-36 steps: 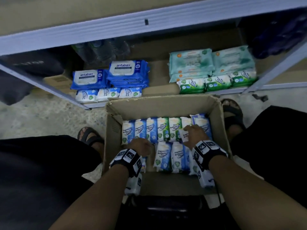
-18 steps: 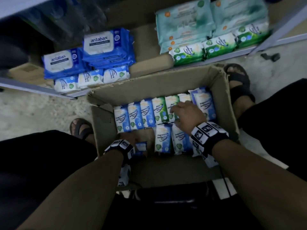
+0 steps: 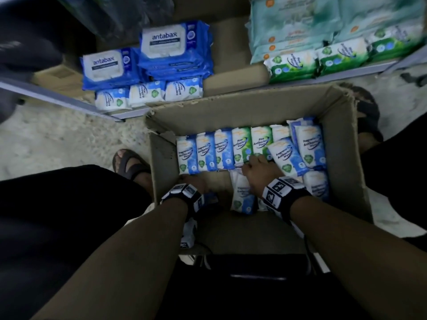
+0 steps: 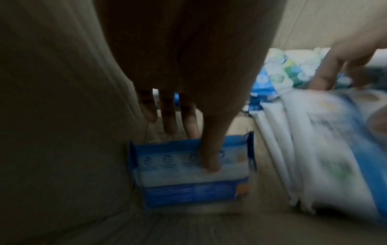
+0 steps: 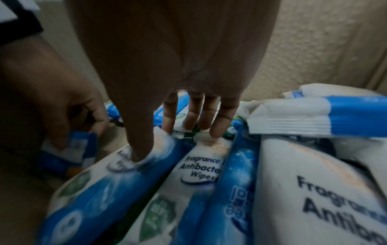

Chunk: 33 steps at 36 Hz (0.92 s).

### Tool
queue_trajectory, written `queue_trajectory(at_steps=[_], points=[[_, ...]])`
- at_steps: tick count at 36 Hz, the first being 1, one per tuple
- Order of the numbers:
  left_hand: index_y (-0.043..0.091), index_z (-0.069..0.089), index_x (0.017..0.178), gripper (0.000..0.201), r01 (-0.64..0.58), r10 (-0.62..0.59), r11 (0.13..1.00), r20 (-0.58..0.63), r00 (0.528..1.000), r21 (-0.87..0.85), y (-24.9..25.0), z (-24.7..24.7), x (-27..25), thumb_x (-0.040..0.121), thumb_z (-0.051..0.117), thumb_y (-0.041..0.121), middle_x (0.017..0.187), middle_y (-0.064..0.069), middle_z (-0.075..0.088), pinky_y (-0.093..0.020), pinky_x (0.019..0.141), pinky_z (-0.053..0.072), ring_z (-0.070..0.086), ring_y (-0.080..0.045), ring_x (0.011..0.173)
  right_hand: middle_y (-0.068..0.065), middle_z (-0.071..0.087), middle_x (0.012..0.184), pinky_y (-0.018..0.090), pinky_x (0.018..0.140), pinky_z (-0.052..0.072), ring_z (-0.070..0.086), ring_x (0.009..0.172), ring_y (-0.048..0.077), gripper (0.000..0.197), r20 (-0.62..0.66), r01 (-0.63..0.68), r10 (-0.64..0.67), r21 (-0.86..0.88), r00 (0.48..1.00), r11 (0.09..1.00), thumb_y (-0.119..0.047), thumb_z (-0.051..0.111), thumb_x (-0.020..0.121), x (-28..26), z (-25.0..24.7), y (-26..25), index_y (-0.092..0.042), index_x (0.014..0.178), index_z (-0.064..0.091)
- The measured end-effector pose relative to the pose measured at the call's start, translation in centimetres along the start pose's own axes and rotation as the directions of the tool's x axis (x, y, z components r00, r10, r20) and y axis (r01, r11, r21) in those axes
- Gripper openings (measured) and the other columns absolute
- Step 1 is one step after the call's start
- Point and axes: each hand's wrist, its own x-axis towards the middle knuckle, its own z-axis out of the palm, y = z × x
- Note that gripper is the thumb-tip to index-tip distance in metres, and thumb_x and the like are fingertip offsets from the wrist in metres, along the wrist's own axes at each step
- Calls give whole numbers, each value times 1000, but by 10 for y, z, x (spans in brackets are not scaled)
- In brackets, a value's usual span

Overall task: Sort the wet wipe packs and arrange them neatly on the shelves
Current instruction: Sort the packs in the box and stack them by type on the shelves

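Low in the frame, your left hand (image 4: pixel 194 116) pinched a blue pack (image 4: pixel 191 172) in the cardboard box (image 3: pixel 342 158); your right hand (image 3: pixel 260 175) (fingers straight) pressed upright packs (image 5: pixel 201 165), likely choosing one.

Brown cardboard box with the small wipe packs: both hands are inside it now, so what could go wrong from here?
1. The right hand digs between mixed packs; a green pine pack might come out with the blue fragrance-free packs.
2. The left hand pinches one small blue pack by thumb; it could slip.
3. The tilted blue pack may topple.
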Motion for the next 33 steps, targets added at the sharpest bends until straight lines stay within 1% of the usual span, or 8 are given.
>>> queue_trajectory(at_steps=[5, 10, 15, 18, 20, 24, 29, 33], points=[[22, 53, 125, 59, -157, 128, 974, -175, 976, -164, 3, -16, -36, 85, 50, 66, 129, -6, 57, -41, 101, 45, 55, -27, 116, 16, 56, 130, 40, 94, 46, 55, 118, 32, 65, -20, 19, -18, 51, 1000, 999, -30, 69, 87, -1, -5, 0, -8, 138, 36], [11, 47, 137, 50, -129, 77, 952, -190, 979, -278, 7, -27, -52, 95, 62, 32, 138, -13, 53, -32, 98, 39, 51, -30, 124, 12, 59, 129, 34, 94, 50, 58, 115, 29, 64, 75, 20, -39, 236, 996, 972, -41, 77, 80, -11, -14, 9, -9, 131, 53], [9, 35, 148, 57, -100, -21, 902, -274, 961, -420, 24, -47, -76, 100, 52, 35, 150, -13, 42, -33, 105, 37, 44, -30, 134, 14, 63, 114, 35, 82, 51, 61, 102, 30, 47, 123, -83, 37, 390, 992, 917, -41, 68, 88, -28, -37, 12, -6, 118, 61], [15, 31, 151, 61, -158, 1, 834, -284, 959, -528, 38, -59, -96, 100, 49, 44, 155, -7, 36, -35, 109, 36, 39, -29, 138, 0, 51, 85, 34, 67, 45, 52, 76, 19, 25, 28, -125, 130, 529, 991, 840, -44, 64, 88, -39, -45, 13, -22, 92, 55], [12, 34, 150, 62, -207, 9, 770, -314, 950, -603, 48, -65, -112, 100, 50, 45, 156, -8, 35, -39, 114, 32, 36, -29, 141, -9, 38, 77, 31, 70, 40, 44, 71, 15, 29, 10, -141, 176, 650, 984, 747, -47, 64, 87, -47, -50, 14, -26, 86, 43], [-7, 59, 125, 59, -361, -80, 535, -471, 879, -764, 67, -74, -140, 92, 64, 42, 134, -26, 54, -42, 102, 40, 53, -36, 122, 11, 68, 91, 41, 71, 61, 70, 79, 26, 32, -10, -89, 278, 936, 961, 340, -33, 79, 74, -64, -59, 12, -10, 89, 62], [21, 76, 104, 34, -475, -74, 286, -514, 855, -832, 82, -79, -170, 94, 57, 46, 106, 1, 72, -29, 76, 46, 65, -20, 99, 23, 72, 93, 42, 74, 59, 72, 85, 33, 27, 36, -9, 266, 995, 963, -104, -10, 76, 82, -91, -61, 6, 5, 103, 68], [19, 70, 120, 26, -600, 1, 316, -633, 774, -734, 90, -73, -181, 96, 61, 23, 113, 1, 67, -13, 77, 47, 61, -10, 104, 21, 70, 92, 43, 76, 60, 70, 79, 33, 26, 25, 45, 277, 970, 960, -241, -5, 70, 86, -105, -65, 9, -2, 110, 63]])
